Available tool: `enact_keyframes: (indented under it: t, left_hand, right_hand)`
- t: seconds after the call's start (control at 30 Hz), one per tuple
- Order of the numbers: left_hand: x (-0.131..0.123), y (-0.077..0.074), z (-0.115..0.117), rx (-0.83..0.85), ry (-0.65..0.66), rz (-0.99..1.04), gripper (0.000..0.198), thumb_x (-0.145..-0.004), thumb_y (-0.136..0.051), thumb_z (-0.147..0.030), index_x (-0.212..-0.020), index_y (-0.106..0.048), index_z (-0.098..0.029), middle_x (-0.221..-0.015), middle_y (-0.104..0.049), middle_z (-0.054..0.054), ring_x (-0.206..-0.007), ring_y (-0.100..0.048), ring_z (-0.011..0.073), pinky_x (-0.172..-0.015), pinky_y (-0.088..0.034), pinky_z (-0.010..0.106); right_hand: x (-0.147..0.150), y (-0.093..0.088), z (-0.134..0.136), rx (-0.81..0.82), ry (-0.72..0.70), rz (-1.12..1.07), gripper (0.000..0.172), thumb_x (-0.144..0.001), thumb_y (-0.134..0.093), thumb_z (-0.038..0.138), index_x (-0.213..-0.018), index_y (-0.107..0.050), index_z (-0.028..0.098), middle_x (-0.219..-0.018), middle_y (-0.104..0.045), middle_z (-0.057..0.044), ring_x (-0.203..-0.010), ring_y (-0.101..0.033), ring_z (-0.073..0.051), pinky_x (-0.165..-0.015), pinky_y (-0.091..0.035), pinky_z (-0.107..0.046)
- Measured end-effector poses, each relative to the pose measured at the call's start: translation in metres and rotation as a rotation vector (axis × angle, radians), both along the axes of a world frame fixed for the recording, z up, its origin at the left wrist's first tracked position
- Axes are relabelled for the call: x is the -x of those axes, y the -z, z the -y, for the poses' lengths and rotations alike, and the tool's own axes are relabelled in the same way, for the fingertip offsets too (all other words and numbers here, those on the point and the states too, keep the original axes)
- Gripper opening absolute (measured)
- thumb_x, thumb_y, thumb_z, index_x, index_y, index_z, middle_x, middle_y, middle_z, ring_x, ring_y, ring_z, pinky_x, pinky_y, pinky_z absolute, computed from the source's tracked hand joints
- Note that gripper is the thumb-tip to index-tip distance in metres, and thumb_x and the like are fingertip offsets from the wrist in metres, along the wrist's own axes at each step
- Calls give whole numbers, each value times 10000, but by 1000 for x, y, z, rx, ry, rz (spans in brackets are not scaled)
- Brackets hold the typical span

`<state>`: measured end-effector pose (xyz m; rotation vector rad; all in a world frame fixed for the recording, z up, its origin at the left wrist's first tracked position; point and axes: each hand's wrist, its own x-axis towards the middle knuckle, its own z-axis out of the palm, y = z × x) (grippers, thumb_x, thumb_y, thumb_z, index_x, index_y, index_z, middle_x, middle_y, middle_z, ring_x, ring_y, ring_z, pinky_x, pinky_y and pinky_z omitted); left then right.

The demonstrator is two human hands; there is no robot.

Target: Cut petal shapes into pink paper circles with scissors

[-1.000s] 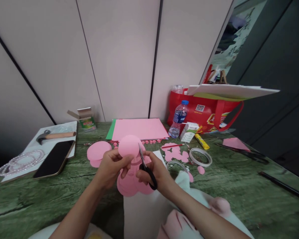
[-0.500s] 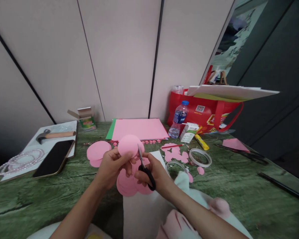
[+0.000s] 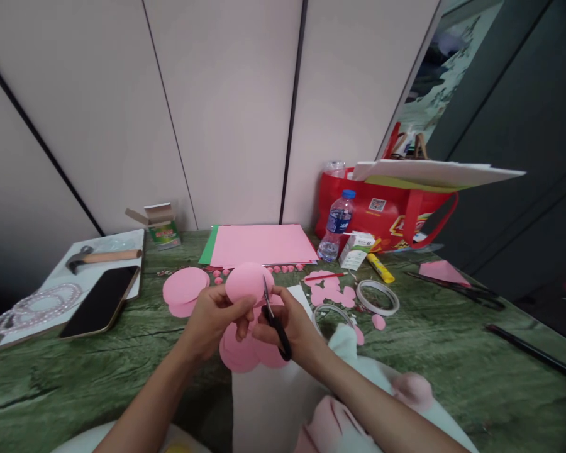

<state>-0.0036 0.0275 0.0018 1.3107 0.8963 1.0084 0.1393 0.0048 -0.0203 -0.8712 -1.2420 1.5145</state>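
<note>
Between the thumb and fingers of my left hand [image 3: 219, 319] is a round pink paper disc [image 3: 245, 283], held up over the table. My right hand [image 3: 290, 324] grips black-handled scissors [image 3: 277, 330] whose blades point up and lie against the right part of the disc. Whether the blades are parted is hard to see. Below my hands, overlapping pink paper circles [image 3: 238, 353] lie on a white sheet [image 3: 259, 402]. Another stack of pink paper circles [image 3: 186, 286] rests to the left of the disc.
Pink card sheets [image 3: 264, 244] lie at the back. A phone [image 3: 101, 301], hammer [image 3: 108, 256] and bead strings [image 3: 38, 308] are left. Tape rolls [image 3: 392, 307], pink scraps [image 3: 330, 292], a glue stick [image 3: 381, 269], a water bottle [image 3: 338, 226] and a red bag [image 3: 382, 229] stand right.
My hands hold the disc and scissors slightly lower than before. The disc has come down and tilted a little, with the scissor blades still against its right part.
</note>
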Motion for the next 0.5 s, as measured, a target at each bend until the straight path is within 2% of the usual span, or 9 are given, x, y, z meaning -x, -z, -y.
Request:
enact_keyframes:
  t: [0.5]
  left_hand:
    - [1,0,-1,-23,-29,13,178,-672,-606,-215,-537,-540,-121,-451,-532,-32,-309,-456,58,-322,-332,173]
  right_hand:
    - [0,2,0,-6,-3,27,619,-507,-735,306,-979,-347,204,-500,-478,100,-411,-362,-56,-427,-282,-180]
